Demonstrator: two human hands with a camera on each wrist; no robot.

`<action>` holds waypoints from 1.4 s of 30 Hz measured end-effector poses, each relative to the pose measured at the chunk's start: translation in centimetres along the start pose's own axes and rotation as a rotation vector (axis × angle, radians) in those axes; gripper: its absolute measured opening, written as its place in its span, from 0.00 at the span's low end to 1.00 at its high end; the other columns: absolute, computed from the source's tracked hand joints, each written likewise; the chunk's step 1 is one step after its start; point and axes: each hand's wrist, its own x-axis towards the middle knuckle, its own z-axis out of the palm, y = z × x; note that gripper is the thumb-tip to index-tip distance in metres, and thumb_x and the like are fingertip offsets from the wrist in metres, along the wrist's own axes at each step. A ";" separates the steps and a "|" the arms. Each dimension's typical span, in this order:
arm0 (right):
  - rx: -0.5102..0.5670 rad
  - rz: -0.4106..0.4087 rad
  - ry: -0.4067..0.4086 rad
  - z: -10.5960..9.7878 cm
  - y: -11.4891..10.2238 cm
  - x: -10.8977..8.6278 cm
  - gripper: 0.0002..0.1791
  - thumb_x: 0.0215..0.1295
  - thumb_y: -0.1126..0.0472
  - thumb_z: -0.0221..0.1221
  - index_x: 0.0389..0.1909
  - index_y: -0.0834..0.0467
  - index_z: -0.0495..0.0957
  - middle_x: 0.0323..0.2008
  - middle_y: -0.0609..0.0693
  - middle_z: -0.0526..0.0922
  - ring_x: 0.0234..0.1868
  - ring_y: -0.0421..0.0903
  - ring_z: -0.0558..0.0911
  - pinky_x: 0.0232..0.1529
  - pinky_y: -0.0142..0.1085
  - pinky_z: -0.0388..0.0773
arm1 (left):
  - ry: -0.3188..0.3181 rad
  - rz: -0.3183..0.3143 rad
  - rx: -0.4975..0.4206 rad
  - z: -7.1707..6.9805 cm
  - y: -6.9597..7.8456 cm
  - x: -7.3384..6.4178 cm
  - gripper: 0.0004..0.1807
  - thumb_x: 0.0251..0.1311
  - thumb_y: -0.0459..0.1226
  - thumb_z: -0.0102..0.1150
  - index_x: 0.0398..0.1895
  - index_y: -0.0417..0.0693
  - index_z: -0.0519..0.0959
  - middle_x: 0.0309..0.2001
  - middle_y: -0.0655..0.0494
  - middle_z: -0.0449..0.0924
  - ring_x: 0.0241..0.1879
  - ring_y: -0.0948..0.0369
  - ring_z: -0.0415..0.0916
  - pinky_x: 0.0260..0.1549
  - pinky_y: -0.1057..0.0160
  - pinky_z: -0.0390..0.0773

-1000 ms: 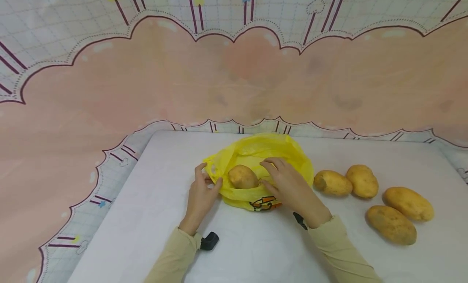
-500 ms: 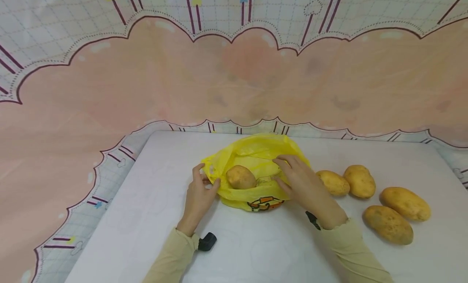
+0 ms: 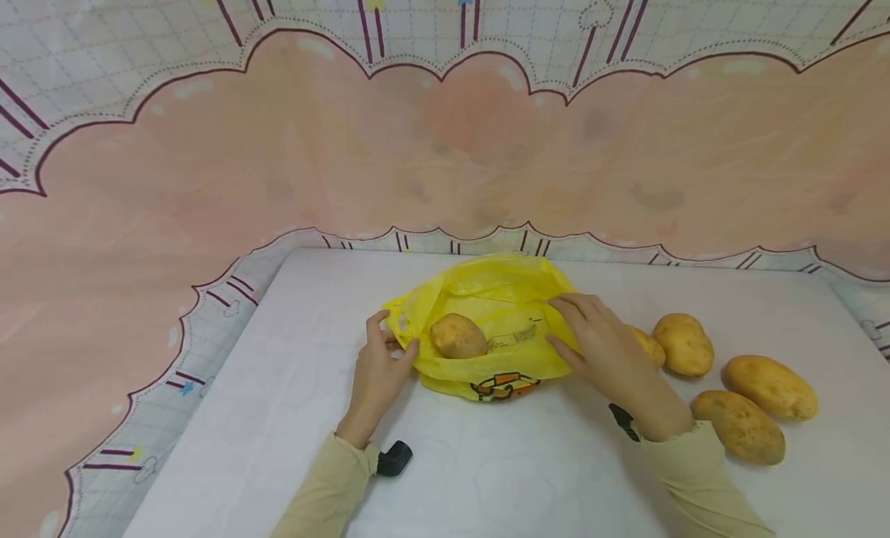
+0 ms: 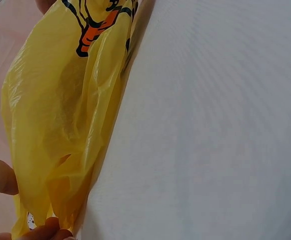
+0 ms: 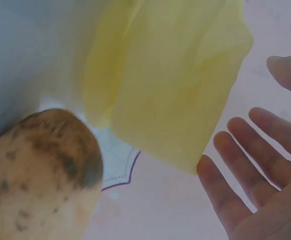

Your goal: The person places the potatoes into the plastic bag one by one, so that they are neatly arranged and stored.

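Just right of the gripping left hand (image 3: 378,377), an oval tan potato (image 3: 459,336) obstructs the gaping yellow plastic bag (image 3: 490,272); farther right its interior seems passable.

Right hand (image 3: 612,360) has shifted rightward, from beside the potato (image 3: 459,336) inside the yellow bag (image 3: 501,279) to that bag's right edge, right of frame centre. Printed strip (image 3: 513,338) inside the bag, largely covered before, now exposed. Nearest loose potato (image 3: 650,346), previously in full view, now partly covered.

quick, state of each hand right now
Left hand: closed, pinching the bag at its left edge.
Right hand: open, holding nothing.
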 end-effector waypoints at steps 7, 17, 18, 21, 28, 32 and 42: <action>-0.014 -0.006 0.034 -0.4 1.1 -1.4 0.28 0.63 0.58 0.66 0.61 0.66 0.71 0.58 0.60 0.75 0.60 0.57 0.74 0.51 0.50 0.80 | 0.005 -0.001 -0.003 0.1 -0.2 -0.2 0.37 0.64 0.40 0.62 0.71 0.40 0.55 0.44 0.43 0.83 0.45 0.50 0.82 0.40 0.53 0.79; 0.028 0.021 0.063 -0.9 2.5 -3.0 0.29 0.62 0.59 0.67 0.61 0.66 0.71 0.59 0.62 0.74 0.60 0.59 0.72 0.55 0.56 0.76 | 0.006 -0.006 0.004 0.2 -0.2 -0.4 0.38 0.63 0.40 0.63 0.71 0.41 0.55 0.44 0.43 0.83 0.45 0.49 0.83 0.40 0.53 0.80; 0.029 0.026 0.059 -1.0 2.6 -3.1 0.29 0.62 0.59 0.67 0.61 0.66 0.71 0.59 0.62 0.74 0.60 0.59 0.72 0.56 0.56 0.75 | 0.007 -0.006 0.004 0.2 -0.2 -0.4 0.38 0.63 0.40 0.63 0.71 0.41 0.55 0.45 0.43 0.83 0.45 0.49 0.83 0.40 0.53 0.80; 0.024 0.045 0.040 -1.0 2.9 -3.4 0.28 0.62 0.59 0.67 0.60 0.65 0.72 0.59 0.61 0.74 0.61 0.59 0.72 0.56 0.57 0.74 | 0.007 -0.011 0.002 0.2 -0.2 -0.4 0.38 0.63 0.40 0.63 0.71 0.42 0.55 0.45 0.43 0.83 0.45 0.49 0.83 0.40 0.53 0.80; 0.038 0.100 0.002 -1.3 4.0 -4.2 0.31 0.62 0.55 0.68 0.62 0.65 0.71 0.60 0.62 0.72 0.61 0.61 0.71 0.56 0.60 0.73 | -0.004 -0.020 0.002 0.3 -0.2 -0.3 0.38 0.64 0.42 0.62 0.72 0.42 0.55 0.46 0.43 0.83 0.45 0.50 0.82 0.40 0.54 0.79; 0.067 0.129 -0.015 -1.6 5.1 -4.4 0.33 0.62 0.52 0.67 0.63 0.63 0.69 0.61 0.61 0.71 0.61 0.62 0.71 0.56 0.61 0.72 | -0.013 -0.023 0.004 0.2 -0.1 -0.1 0.38 0.64 0.42 0.62 0.71 0.42 0.55 0.45 0.44 0.83 0.45 0.50 0.82 0.38 0.55 0.79; 0.075 0.063 0.014 -2.0 6.8 -4.6 0.33 0.58 0.59 0.70 0.62 0.66 0.70 0.58 0.62 0.71 0.59 0.62 0.71 0.54 0.59 0.72 | -0.022 -0.037 0.015 0.0 0.4 0.3 0.38 0.64 0.42 0.62 0.71 0.42 0.55 0.45 0.43 0.83 0.45 0.50 0.82 0.39 0.54 0.79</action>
